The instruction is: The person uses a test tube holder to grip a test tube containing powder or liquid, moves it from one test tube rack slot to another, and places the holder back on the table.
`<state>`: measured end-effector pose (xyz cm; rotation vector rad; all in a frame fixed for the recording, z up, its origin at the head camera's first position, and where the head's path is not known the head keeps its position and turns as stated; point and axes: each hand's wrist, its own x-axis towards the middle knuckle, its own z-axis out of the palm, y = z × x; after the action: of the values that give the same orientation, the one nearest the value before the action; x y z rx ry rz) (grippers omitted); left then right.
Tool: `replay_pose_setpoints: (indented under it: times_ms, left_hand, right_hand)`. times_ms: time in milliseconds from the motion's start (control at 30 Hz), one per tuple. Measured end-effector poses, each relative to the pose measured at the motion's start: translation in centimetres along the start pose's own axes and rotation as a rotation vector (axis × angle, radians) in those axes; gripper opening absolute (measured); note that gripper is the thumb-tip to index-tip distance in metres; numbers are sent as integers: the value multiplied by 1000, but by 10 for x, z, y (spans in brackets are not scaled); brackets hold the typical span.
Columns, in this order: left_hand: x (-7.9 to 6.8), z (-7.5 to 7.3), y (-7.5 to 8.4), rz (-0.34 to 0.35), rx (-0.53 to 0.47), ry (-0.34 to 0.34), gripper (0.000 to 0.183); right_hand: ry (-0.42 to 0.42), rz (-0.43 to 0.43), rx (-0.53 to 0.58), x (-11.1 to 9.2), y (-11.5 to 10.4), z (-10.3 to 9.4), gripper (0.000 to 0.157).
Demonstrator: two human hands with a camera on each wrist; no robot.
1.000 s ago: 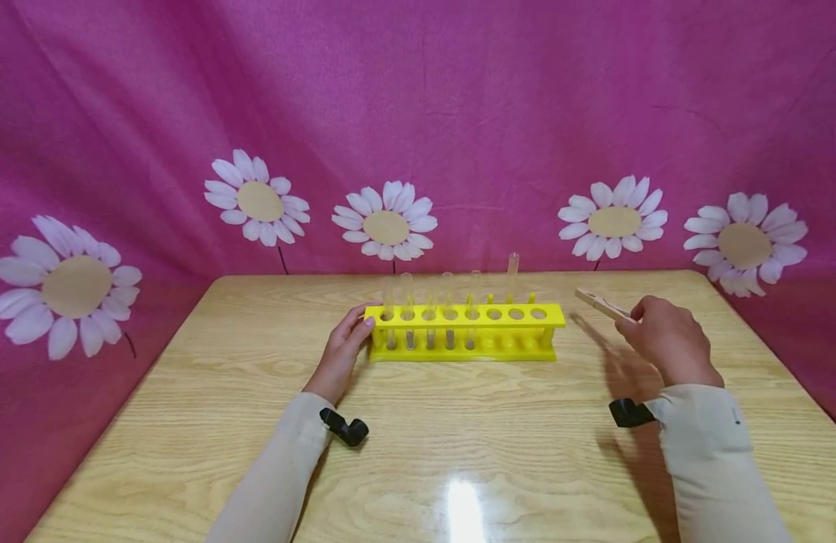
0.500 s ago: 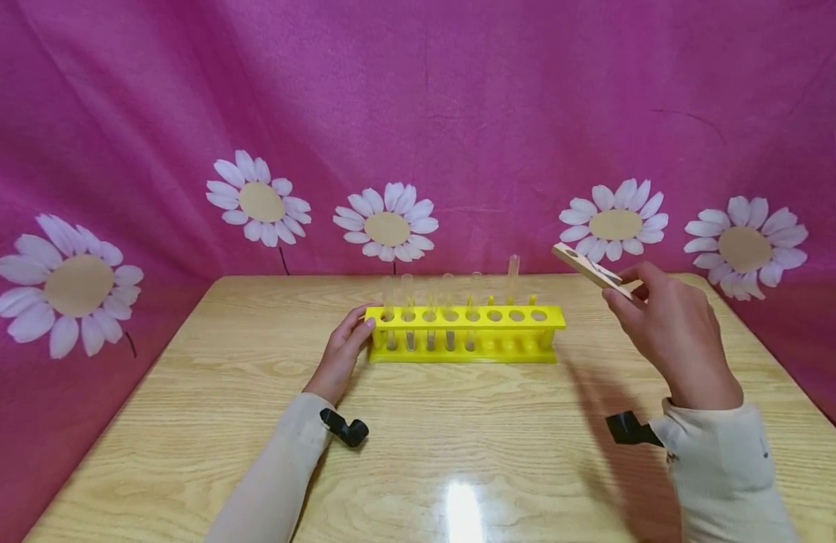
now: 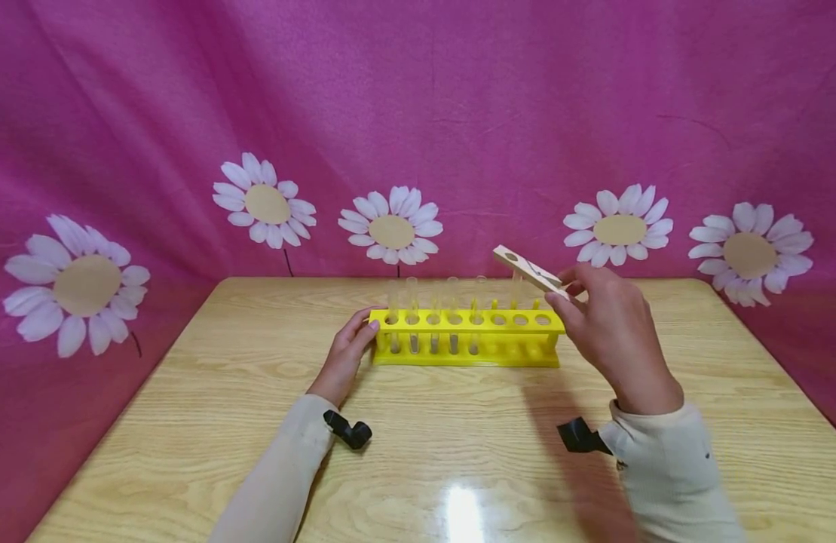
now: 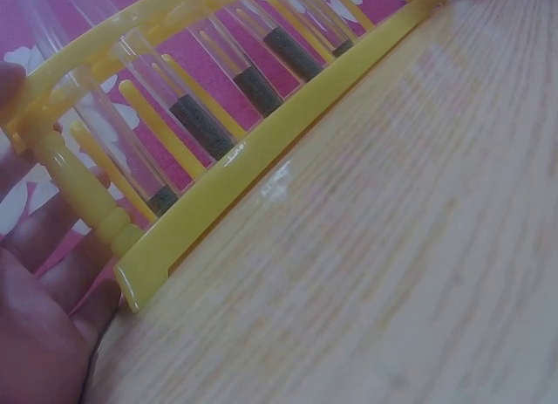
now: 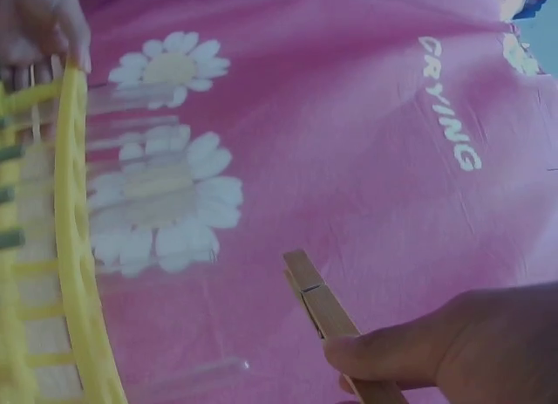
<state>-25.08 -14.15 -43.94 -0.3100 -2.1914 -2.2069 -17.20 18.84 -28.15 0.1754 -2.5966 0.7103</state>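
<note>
A yellow test tube rack (image 3: pixel 465 360) stands on the table. My left hand (image 3: pixel 343 354) grips its left end, thumb on the front corner and fingers around the end post, as the left wrist view shows. Several clear test tubes (image 4: pixel 202 129) stand in the rack's left holes with dark grey matter at their bottoms. Another clear tube (image 5: pixel 200 380) sits on a back peg near the right end. My right hand (image 3: pixel 614 332) pinches a wooden test tube holder (image 3: pixel 529 269) by its near end. The holder's tip points left, above the rack's right part, touching no tube.
The wood-grain table (image 3: pixel 418 430) spreads around the rack. Behind it hangs a magenta cloth (image 3: pixel 485 136) with white daisies. Black wrist mounts (image 3: pixel 579 436) stick out from both sleeves.
My right hand has lifted the wooden test tube holder from low beside the rack and carried it left, over the rack's right end. The left hand keeps its hold on the rack.
</note>
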Motion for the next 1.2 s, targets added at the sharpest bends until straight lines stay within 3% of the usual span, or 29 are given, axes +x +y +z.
replay_pose_setpoints:
  times_ms: [300, 900, 1200]
  left_hand:
    - [-2, 0, -1, -24, 4, 21, 46]
    - [-3, 0, 1, -20, -3, 1, 48]
    - [-2, -1, 4, -30, -10, -26, 43]
  right_hand:
    - [37, -8, 39, -4, -5, 16, 19]
    - [94, -77, 71, -9, -1, 34, 10]
    - [47, -33, 117, -8, 0, 40, 10]
